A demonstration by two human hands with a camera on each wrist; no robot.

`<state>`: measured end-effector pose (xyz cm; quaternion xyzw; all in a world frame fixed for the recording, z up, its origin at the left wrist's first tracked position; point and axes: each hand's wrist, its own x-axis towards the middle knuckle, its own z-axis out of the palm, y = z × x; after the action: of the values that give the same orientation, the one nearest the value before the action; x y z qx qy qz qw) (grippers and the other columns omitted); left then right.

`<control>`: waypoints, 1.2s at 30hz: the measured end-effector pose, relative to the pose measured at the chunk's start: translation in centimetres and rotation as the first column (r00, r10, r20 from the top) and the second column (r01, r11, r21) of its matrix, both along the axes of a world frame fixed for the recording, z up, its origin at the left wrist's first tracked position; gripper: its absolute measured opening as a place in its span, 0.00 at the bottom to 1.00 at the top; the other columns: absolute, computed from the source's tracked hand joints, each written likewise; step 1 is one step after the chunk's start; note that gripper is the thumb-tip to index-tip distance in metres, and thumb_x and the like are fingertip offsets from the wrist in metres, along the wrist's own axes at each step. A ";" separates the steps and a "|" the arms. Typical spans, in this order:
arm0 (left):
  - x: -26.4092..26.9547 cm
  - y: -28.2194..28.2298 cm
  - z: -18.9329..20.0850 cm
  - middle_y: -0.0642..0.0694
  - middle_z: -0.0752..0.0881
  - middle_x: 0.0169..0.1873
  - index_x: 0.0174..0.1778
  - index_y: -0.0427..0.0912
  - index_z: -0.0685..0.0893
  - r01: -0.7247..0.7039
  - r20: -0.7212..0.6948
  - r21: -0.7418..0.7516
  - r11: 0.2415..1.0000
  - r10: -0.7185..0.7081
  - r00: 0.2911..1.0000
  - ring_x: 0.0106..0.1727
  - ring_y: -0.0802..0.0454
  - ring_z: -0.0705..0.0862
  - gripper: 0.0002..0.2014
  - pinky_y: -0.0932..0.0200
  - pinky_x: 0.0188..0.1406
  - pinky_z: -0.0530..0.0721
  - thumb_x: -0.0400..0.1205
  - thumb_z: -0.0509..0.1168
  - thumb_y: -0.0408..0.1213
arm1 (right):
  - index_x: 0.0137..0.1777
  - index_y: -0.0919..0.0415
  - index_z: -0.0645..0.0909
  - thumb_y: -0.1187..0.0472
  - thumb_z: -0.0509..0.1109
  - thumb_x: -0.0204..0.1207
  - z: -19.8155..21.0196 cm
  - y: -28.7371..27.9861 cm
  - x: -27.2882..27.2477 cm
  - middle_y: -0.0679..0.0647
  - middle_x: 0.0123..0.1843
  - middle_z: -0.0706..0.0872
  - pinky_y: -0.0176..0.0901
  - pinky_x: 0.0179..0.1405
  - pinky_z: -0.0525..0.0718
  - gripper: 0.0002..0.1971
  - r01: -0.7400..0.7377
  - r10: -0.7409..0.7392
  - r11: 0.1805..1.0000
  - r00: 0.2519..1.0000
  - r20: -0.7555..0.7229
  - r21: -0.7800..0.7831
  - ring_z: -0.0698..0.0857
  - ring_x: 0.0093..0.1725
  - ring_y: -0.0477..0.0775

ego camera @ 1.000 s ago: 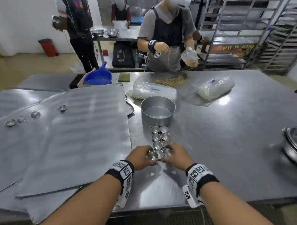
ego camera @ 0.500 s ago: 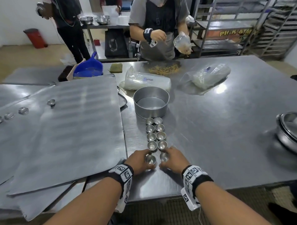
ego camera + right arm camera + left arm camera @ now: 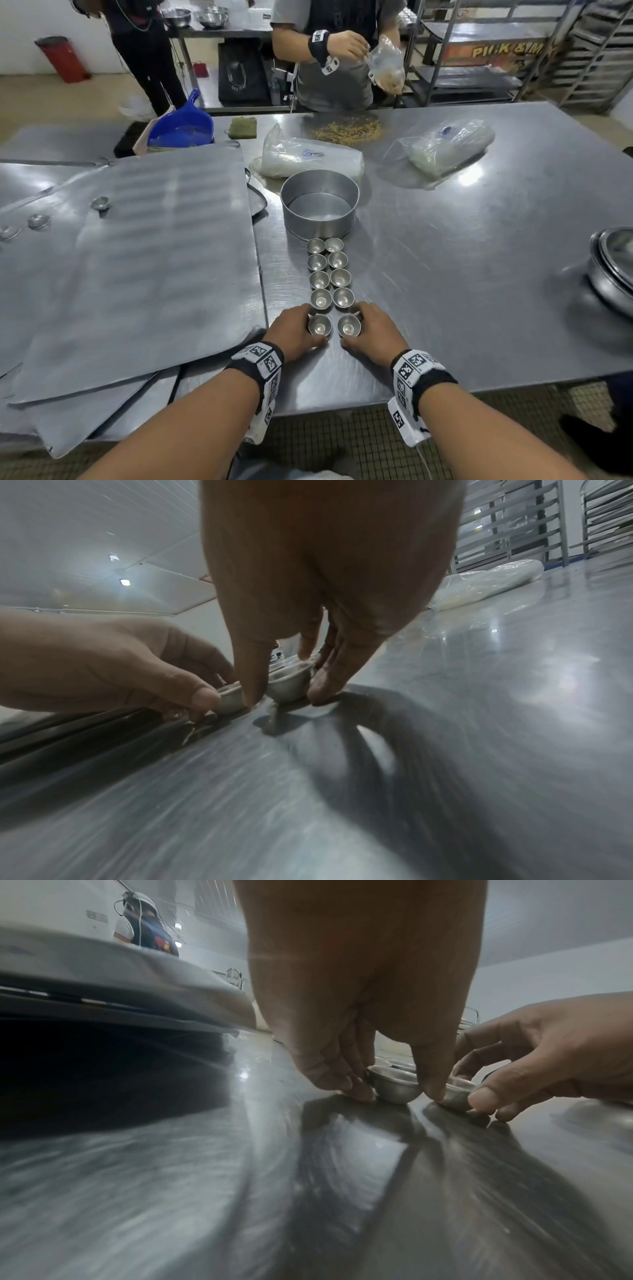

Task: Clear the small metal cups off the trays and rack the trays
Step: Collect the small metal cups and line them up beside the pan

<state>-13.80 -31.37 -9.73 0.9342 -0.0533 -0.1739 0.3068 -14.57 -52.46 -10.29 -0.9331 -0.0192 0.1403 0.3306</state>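
Note:
Several small metal cups (image 3: pixel 329 270) stand in two rows on the steel table (image 3: pixel 462 274), running back to a round pan. My left hand (image 3: pixel 294 330) holds the nearest left cup (image 3: pixel 319 324) between thumb and fingers; in the left wrist view that cup (image 3: pixel 394 1087) sits on the table. My right hand (image 3: pixel 373 334) holds the nearest right cup (image 3: pixel 348 325) the same way, seen as a cup (image 3: pixel 287 687) in the right wrist view. Flat metal trays (image 3: pixel 137 260) lie stacked at the left, with three more cups (image 3: pixel 100 203) on them.
A round metal pan (image 3: pixel 320 204) stands behind the cup rows. Plastic bags (image 3: pixel 308 159) and a blue scoop (image 3: pixel 181 128) lie farther back. Metal bowls (image 3: pixel 613 270) sit at the right edge. A person (image 3: pixel 335 51) works across the table; tray racks (image 3: pixel 596 51) stand at the far right.
Both hands have drawn back toward me with the two nearest cups, opening a small gap between them and the rest of the rows. The view has tilted down.

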 end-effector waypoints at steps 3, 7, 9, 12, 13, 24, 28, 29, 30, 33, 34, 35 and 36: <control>0.1 -0.3 0.0 0.53 0.88 0.51 0.61 0.50 0.79 -0.010 0.018 -0.002 1.000 0.010 1.000 0.50 0.53 0.85 0.25 0.54 0.50 0.83 0.72 0.75 0.55 | 0.68 0.48 0.76 0.47 0.81 0.64 0.0 0.0 0.0 0.45 0.60 0.79 0.42 0.57 0.79 0.32 0.010 -0.010 1.000 1.000 0.013 0.017 0.80 0.56 0.47; 0.1 -0.5 -0.3 0.53 0.88 0.51 0.62 0.50 0.79 -0.025 0.038 0.001 1.000 0.025 0.999 0.51 0.53 0.86 0.26 0.53 0.51 0.85 0.72 0.75 0.55 | 0.66 0.50 0.78 0.50 0.79 0.67 0.4 0.0 -0.1 0.46 0.60 0.81 0.44 0.58 0.81 0.27 0.011 -0.012 0.999 0.999 0.030 0.033 0.81 0.56 0.49; 0.1 -0.5 -0.3 0.53 0.88 0.51 0.62 0.50 0.79 -0.030 0.044 -0.001 1.000 0.030 0.999 0.51 0.54 0.86 0.25 0.56 0.50 0.84 0.72 0.75 0.53 | 0.65 0.51 0.79 0.51 0.79 0.68 0.5 0.1 -0.1 0.46 0.58 0.80 0.45 0.58 0.81 0.25 0.013 -0.014 0.999 0.999 0.040 0.033 0.81 0.55 0.49; 0.1 -0.6 -0.2 0.56 0.85 0.47 0.60 0.50 0.80 -0.027 0.052 -0.004 1.000 0.027 0.998 0.48 0.55 0.84 0.22 0.60 0.46 0.80 0.73 0.75 0.52 | 0.64 0.51 0.79 0.51 0.79 0.68 0.4 0.1 -0.1 0.46 0.58 0.81 0.43 0.57 0.80 0.24 0.018 -0.019 0.999 0.999 0.044 0.031 0.80 0.54 0.48; 0.1 -0.6 -0.1 0.57 0.84 0.46 0.59 0.51 0.79 -0.025 0.056 -0.006 1.000 0.025 0.998 0.47 0.55 0.84 0.21 0.60 0.45 0.79 0.73 0.75 0.52 | 0.65 0.51 0.79 0.51 0.79 0.68 0.4 0.1 -0.1 0.46 0.59 0.81 0.43 0.57 0.80 0.25 0.019 -0.020 0.999 0.999 0.042 0.031 0.80 0.55 0.48; 0.1 -0.7 -0.3 0.58 0.84 0.46 0.54 0.55 0.76 -0.021 0.068 -0.025 0.999 0.023 0.997 0.47 0.56 0.84 0.18 0.59 0.46 0.80 0.74 0.75 0.51 | 0.66 0.51 0.79 0.52 0.79 0.67 -0.1 0.2 0.0 0.47 0.61 0.82 0.44 0.60 0.80 0.26 0.031 -0.034 0.998 0.998 0.048 0.048 0.82 0.58 0.49; 0.1 -0.8 -0.2 0.55 0.86 0.49 0.56 0.54 0.78 -0.024 0.064 -0.047 0.999 0.027 0.998 0.49 0.55 0.85 0.18 0.55 0.51 0.83 0.74 0.75 0.51 | 0.65 0.51 0.80 0.54 0.78 0.67 -0.3 0.3 0.1 0.49 0.60 0.83 0.46 0.60 0.81 0.24 0.030 -0.033 0.998 0.998 0.056 0.062 0.83 0.58 0.51; 0.1 -0.8 -0.2 0.54 0.87 0.50 0.58 0.53 0.79 -0.023 0.063 -0.048 0.999 0.026 0.998 0.50 0.55 0.85 0.19 0.55 0.52 0.84 0.74 0.75 0.51 | 0.64 0.51 0.81 0.54 0.78 0.67 -0.3 0.3 0.1 0.49 0.60 0.83 0.46 0.60 0.81 0.24 0.031 -0.034 0.997 0.998 0.055 0.064 0.83 0.58 0.51; 0.1 -0.8 -0.1 0.53 0.87 0.50 0.59 0.52 0.79 -0.023 0.064 -0.046 0.999 0.026 0.998 0.50 0.54 0.85 0.20 0.55 0.52 0.84 0.75 0.75 0.51 | 0.65 0.51 0.80 0.54 0.78 0.67 -0.3 0.3 0.1 0.49 0.60 0.83 0.46 0.59 0.81 0.24 0.033 -0.036 0.997 0.998 0.054 0.064 0.83 0.57 0.51; 0.0 -0.8 -0.1 0.53 0.87 0.51 0.61 0.50 0.79 -0.023 0.068 -0.038 0.999 0.025 0.997 0.51 0.54 0.85 0.21 0.55 0.53 0.84 0.75 0.75 0.51 | 0.65 0.51 0.80 0.54 0.78 0.68 -0.5 0.3 0.1 0.49 0.61 0.84 0.46 0.59 0.81 0.24 0.036 -0.040 0.997 0.998 0.058 0.062 0.83 0.58 0.51; 0.0 -0.8 -0.1 0.52 0.87 0.52 0.61 0.50 0.79 -0.024 0.067 -0.037 0.999 0.026 0.997 0.51 0.54 0.85 0.22 0.54 0.53 0.84 0.75 0.75 0.51 | 0.66 0.52 0.80 0.54 0.78 0.68 -0.5 0.3 0.1 0.50 0.61 0.84 0.46 0.60 0.81 0.24 0.036 -0.040 0.998 0.998 0.057 0.058 0.83 0.58 0.51; 0.0 -0.8 -0.1 0.52 0.87 0.53 0.62 0.51 0.79 -0.026 0.063 -0.036 0.999 0.028 0.998 0.51 0.54 0.86 0.23 0.53 0.54 0.84 0.75 0.75 0.52 | 0.67 0.52 0.80 0.53 0.78 0.68 -0.6 0.2 0.0 0.50 0.62 0.84 0.46 0.60 0.81 0.26 0.038 -0.041 0.998 0.998 0.057 0.053 0.83 0.59 0.52; -0.1 -0.7 -0.1 0.53 0.87 0.53 0.62 0.51 0.78 -0.028 0.059 -0.037 0.999 0.031 0.998 0.52 0.54 0.86 0.23 0.52 0.55 0.85 0.74 0.75 0.53 | 0.68 0.52 0.79 0.53 0.78 0.68 -0.6 0.2 0.0 0.50 0.63 0.83 0.45 0.61 0.80 0.27 0.040 -0.042 0.998 0.998 0.053 0.048 0.83 0.60 0.52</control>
<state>-13.87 -32.09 -9.82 0.9339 -0.0517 -0.1406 0.3247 -14.56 -52.25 -10.92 -0.9288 -0.0122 0.1077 0.3545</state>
